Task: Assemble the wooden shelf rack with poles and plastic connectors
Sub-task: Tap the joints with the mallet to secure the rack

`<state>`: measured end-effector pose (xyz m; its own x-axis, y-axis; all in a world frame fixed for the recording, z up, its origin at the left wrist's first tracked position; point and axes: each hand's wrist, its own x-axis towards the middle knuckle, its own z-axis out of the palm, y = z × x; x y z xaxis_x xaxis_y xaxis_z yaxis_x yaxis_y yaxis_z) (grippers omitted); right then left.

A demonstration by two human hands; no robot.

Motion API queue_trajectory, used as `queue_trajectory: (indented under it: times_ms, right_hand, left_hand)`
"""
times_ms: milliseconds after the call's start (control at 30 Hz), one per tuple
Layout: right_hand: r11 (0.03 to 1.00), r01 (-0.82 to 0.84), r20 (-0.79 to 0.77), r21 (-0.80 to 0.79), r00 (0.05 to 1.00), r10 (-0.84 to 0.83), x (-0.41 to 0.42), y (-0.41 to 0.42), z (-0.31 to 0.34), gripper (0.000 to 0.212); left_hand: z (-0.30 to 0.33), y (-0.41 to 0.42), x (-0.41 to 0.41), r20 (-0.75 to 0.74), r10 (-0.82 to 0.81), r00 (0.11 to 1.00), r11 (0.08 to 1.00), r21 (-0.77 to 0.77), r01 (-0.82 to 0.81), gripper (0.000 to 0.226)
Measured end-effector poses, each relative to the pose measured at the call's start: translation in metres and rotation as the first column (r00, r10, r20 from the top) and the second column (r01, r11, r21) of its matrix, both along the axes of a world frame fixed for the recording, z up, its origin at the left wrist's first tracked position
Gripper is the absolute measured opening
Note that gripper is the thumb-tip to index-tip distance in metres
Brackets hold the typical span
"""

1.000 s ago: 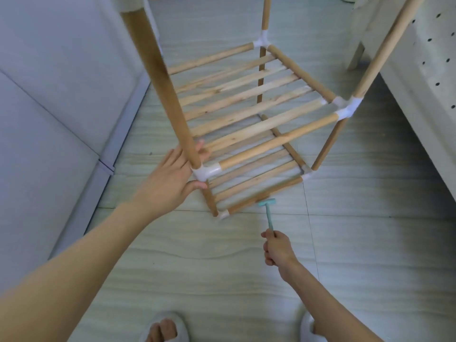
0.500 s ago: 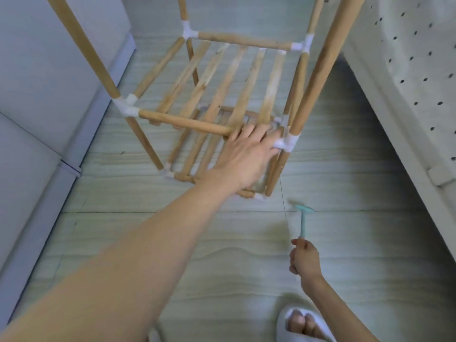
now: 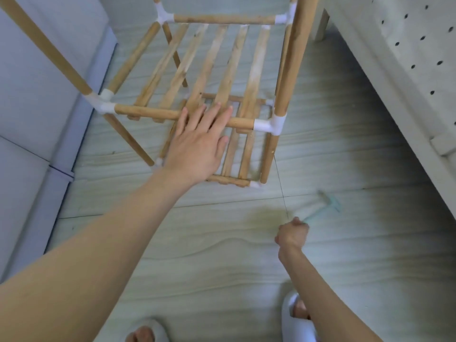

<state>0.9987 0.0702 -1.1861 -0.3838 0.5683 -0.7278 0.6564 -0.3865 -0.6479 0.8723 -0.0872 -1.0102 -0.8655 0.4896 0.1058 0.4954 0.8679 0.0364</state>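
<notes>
Two-tier wooden shelf rack of round poles and flat slats (image 3: 214,60) stands on the pale wood-grain tile floor (image 3: 222,255), between a grey wall panel (image 3: 37,70) on the left and a white perforated pegboard unit (image 3: 407,58) on the right. White plastic corner connectors join the poles, one at the near right corner (image 3: 270,124), one at the near left (image 3: 102,104). Left hand (image 3: 197,144) lies flat on the near horizontal wooden pole of the upper tier (image 3: 148,113), fingers (image 3: 209,114) straight and slightly spread, reaching over the pole onto the slats, gripping nothing. Right hand (image 3: 292,234) is lower right, well apart from the rack, fingers curled tight round the handle of a small teal plastic hammer (image 3: 323,206); hammer is motion-blurred, its head pointing up and right over the floor. Tall upright pole (image 3: 293,58) rises from the near right connector. Two white slippers at the bottom edge, left (image 3: 148,332) and right (image 3: 296,324), toes showing.
</notes>
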Motion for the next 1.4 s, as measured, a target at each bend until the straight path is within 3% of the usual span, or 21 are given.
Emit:
queue_trajectory:
  times_ms: [67,100,200,233,300,333,367,400,533,600,667,733,800,867,933,1000,1100,1267,1400]
  right_hand:
    - [0.941,-0.337,-0.057,-0.023,0.940,0.336,0.009,-0.012,0.000,0.020]
    - [0.945,-0.328,-0.052,-0.003,0.943,0.328,0.006,-0.008,0.002,0.022]
    - [0.984,0.105,0.040,0.144,0.993,-0.111,-0.012,0.021,0.002,0.028]
    - [0.979,0.113,0.080,0.171,0.989,-0.128,-0.012,0.021,0.004,0.028]
    - [0.952,-0.253,0.149,0.174,0.962,0.228,-0.004,-0.004,0.008,0.023]
    - [0.878,-0.462,0.166,0.124,0.882,0.440,0.002,-0.021,0.008,0.021]
    - [0.824,-0.557,0.164,0.103,0.826,0.539,0.005,-0.031,0.009,0.022]
    - [0.820,-0.561,0.174,0.117,0.824,0.539,0.001,-0.032,0.007,0.025]
    - [0.963,-0.252,0.048,0.098,0.967,0.249,0.001,-0.016,0.002,0.024]
    - [0.942,-0.328,0.032,0.074,0.945,0.326,0.012,-0.023,0.001,0.014]
    - [0.830,-0.554,0.038,0.067,0.832,0.553,0.025,-0.033,0.004,0.014]
    - [0.609,-0.793,0.010,0.023,0.609,0.793,0.034,-0.039,0.015,0.016]
    - [0.388,-0.921,0.004,0.035,0.389,0.921,0.040,-0.044,0.030,0.018]
    - [0.262,-0.959,0.034,0.111,0.267,0.963,0.037,-0.048,0.051,0.022]
    - [0.213,-0.952,0.064,0.221,0.232,0.971,0.027,-0.052,0.076,0.030]
    - [0.224,-0.932,0.044,0.283,0.246,0.968,0.015,-0.057,0.102,0.036]
    - [0.218,-0.926,-0.007,0.309,0.227,0.974,-0.001,-0.067,0.136,0.029]
    - [0.029,-0.980,-0.049,0.197,0.020,0.999,-0.018,-0.107,0.169,0.022]
    - [-0.109,-0.985,-0.008,0.131,-0.111,0.994,-0.024,-0.165,0.158,0.025]
  left_hand:
    - [0.000,0.001,0.001,0.009,0.010,1.000,1.000,0.003,-0.010,0.053]
    - [0.001,0.000,0.001,0.015,0.012,1.000,1.000,0.001,-0.012,0.054]
    - [0.003,0.000,-0.001,0.028,0.009,1.000,1.000,-0.015,-0.009,0.054]
    - [0.003,0.001,0.000,0.029,0.014,0.999,1.000,-0.014,-0.013,0.054]
    - [0.002,0.002,0.002,0.031,0.027,0.999,1.000,0.002,-0.027,0.053]
    - [0.002,0.002,0.003,0.031,0.034,0.999,0.999,0.013,-0.034,0.053]
    - [0.001,0.001,0.004,0.038,0.039,0.999,0.999,0.017,-0.040,0.053]
    - [0.000,0.000,0.004,0.048,0.036,0.998,0.999,0.014,-0.037,0.054]
    - [-0.001,0.002,0.000,0.078,0.048,0.996,0.999,-0.002,-0.048,0.056]
    - [-0.002,0.002,-0.002,0.089,0.051,0.995,0.999,-0.007,-0.050,0.057]
    - [-0.001,0.002,-0.003,0.116,0.044,0.992,0.999,-0.031,-0.041,0.059]
    - [0.002,0.003,-0.003,0.157,0.049,0.986,0.998,-0.053,-0.041,0.060]
    - [0.005,0.002,0.001,0.183,0.031,0.983,0.999,-0.035,-0.025,0.060]
    - [0.008,-0.004,0.012,0.202,-0.022,0.979,0.998,0.060,0.010,0.060]
    - [0.004,-0.018,0.030,0.229,-0.087,0.969,0.986,0.159,0.051,0.059]
    - [-0.009,-0.040,0.051,0.332,-0.111,0.937,0.978,0.202,0.045,0.055]
    - [-0.030,-0.081,0.085,0.472,-0.051,0.880,0.962,0.259,-0.084,0.050]
    - [-0.051,-0.145,0.135,0.426,0.009,0.905,0.935,0.316,-0.159,0.033]
    - [-0.079,-0.194,0.166,0.458,0.243,0.855,0.850,0.323,-0.415,0.029]
